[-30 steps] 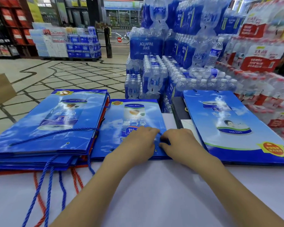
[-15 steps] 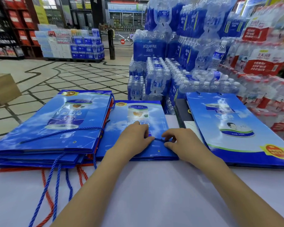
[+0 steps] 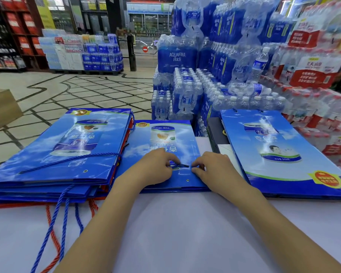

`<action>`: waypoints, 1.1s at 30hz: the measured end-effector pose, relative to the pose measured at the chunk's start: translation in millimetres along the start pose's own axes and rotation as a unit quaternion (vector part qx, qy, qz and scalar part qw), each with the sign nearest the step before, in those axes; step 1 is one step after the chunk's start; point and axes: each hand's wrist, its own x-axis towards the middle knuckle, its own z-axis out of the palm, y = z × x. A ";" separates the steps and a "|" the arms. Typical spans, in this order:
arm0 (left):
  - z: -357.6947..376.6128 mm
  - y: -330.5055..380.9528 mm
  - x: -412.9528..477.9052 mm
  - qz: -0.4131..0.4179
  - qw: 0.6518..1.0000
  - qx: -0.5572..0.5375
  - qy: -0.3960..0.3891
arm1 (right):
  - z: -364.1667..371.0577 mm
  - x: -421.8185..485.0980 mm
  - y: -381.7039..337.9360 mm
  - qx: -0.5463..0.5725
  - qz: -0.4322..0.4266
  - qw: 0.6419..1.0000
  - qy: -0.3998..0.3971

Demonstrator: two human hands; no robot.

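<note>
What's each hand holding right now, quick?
Left hand: fingers curled, pinching the blue cord on the middle bag.
Right hand: pinching the same cord from the other side.

The left grip (image 3: 156, 169) and right grip (image 3: 215, 168), pressed together a second ago, now sit apart on the middle bag (image 3: 161, 134), a short stretch of blue cord (image 3: 180, 165) drawn taut between their fingertips.

Glossy, smooth paper bag (image 3: 165, 142) with a twisted blue cord (image 3: 180, 165), lying on a matt white tabletop (image 3: 185, 233).
</note>
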 end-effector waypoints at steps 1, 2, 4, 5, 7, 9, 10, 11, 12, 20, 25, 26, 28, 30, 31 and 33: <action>0.0 -0.4 0.3 -0.001 1.000 -0.004 0.001 | -0.5 -0.2 0.1 -0.003 -0.005 1.000 0.000; 0.2 -1.0 0.6 -0.002 1.000 -0.003 0.000 | -0.7 -0.4 0.1 0.000 -0.009 1.000 0.001; -0.1 -1.0 0.4 0.004 1.000 0.002 0.000 | -1.7 -1.3 -0.3 0.015 -0.021 1.000 0.006; -0.1 -0.7 0.1 0.010 1.000 0.007 0.001 | -2.3 -1.8 -0.9 0.024 -0.026 0.999 0.007; -0.1 0.0 -0.1 0.025 1.000 0.019 0.003 | -2.5 -2.7 -2.5 0.024 -0.032 0.999 0.004; -0.5 0.8 -0.9 0.038 0.999 0.026 0.005 | -1.4 -2.3 -2.9 0.025 -0.029 0.999 0.010; -1.0 1.1 -1.4 0.040 0.999 0.026 0.004 | -0.8 -2.0 -2.7 0.035 -0.024 0.999 0.016; -1.8 1.6 -2.0 0.044 0.999 0.024 0.006 | -0.6 -2.2 -2.6 0.045 -0.019 0.999 0.021; -2.4 2.1 -2.4 0.047 0.999 0.023 0.006 | -0.8 -2.2 -2.5 0.049 -0.017 0.998 0.021; 4.0 0.8 -0.4 0.066 0.996 0.028 0.046 | -6.1 -4.3 -5.2 0.019 -0.030 0.999 0.002; 8.5 12.0 1.3 0.088 0.991 0.054 0.080 | -8.7 -6.9 -6.9 0.060 -0.017 0.998 0.017; 8.1 12.8 0.6 0.090 0.993 0.007 0.082 | -8.9 -7.4 -6.8 0.074 -0.016 0.997 0.019; 5.7 13.1 -2.4 0.087 0.989 -0.088 0.080 | -8.8 -8.0 -5.8 0.104 -0.013 0.994 0.027; 2.0 11.7 -4.0 0.092 0.988 -0.093 0.080 | -9.9 -8.9 -5.3 0.123 -0.013 0.992 0.025; 0.2 11.2 -4.2 0.100 0.988 -0.082 0.082 | -11.2 -9.4 -5.1 0.126 -0.017 0.992 0.015; -3.3 10.7 -5.0 0.123 0.987 -0.062 0.086 | -16.6 -11.4 -5.1 0.120 -0.027 0.992 -0.024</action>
